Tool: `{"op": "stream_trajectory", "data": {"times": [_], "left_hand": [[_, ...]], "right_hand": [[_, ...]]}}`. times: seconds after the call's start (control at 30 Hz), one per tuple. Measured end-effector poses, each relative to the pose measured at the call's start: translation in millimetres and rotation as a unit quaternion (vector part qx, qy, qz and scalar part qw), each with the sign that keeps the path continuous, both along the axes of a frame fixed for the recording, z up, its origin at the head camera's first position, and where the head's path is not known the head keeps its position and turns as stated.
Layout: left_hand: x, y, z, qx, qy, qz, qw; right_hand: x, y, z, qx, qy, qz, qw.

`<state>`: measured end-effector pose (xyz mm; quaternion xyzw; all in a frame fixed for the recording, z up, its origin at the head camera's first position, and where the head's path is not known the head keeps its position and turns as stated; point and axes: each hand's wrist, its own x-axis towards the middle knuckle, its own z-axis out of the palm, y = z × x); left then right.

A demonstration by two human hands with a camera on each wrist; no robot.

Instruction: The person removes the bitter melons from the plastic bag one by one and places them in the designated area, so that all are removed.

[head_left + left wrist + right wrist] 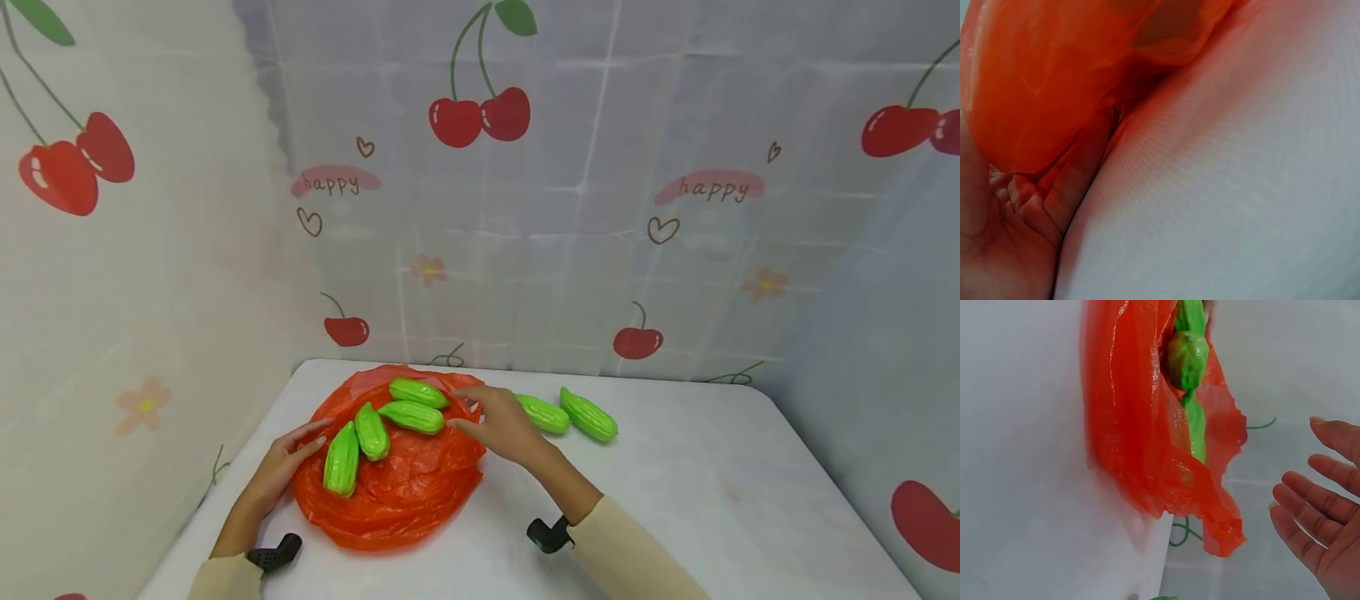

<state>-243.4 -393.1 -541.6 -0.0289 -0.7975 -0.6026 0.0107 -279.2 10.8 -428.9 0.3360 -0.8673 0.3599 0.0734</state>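
A red plastic bag lies spread in a rounded heap on the table. Several bright green ridged gourds, like bitter melons, rest in its top; one is at the left and another nearer the right. My left hand touches the bag's left side. In the left wrist view the bag hides the ends of that hand's fingers. My right hand is by the bag's right rim, fingers loosely extended. The right wrist view shows it apart from the bag, holding nothing.
Two more green gourds, one partly behind my right hand and another, lie on the white table right of the bag. A curtain printed with cherries stands behind the table and along its sides.
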Motion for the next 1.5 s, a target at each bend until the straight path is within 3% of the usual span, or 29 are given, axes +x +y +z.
{"op": "stream_trajectory", "data": {"times": [0.23, 0.77, 1.13, 1.5], "left_hand": [[-0.2, -1.3, -1.4, -0.001, -0.002, 0.002, 1.0], [-2.3, -1.6, -2.4, 0.003, -0.002, -0.001, 1.0], [-1.7, 2.5, -2.2, 0.021, -0.007, -0.002, 0.9998], [-2.1, 0.2, -1.9, 0.019, -0.009, 0.0, 0.9998]], "right_hand": [[-14.2, -18, -6.5, 0.018, -0.029, 0.006, 0.9994], [-37.0, -44, -28.7, 0.017, -0.043, 0.026, 0.9986], [-44.7, -54, -46.4, 0.036, -0.077, -0.003, 0.9963], [-50.0, -62, -53.9, 0.038, -0.087, -0.017, 0.9953]]}}
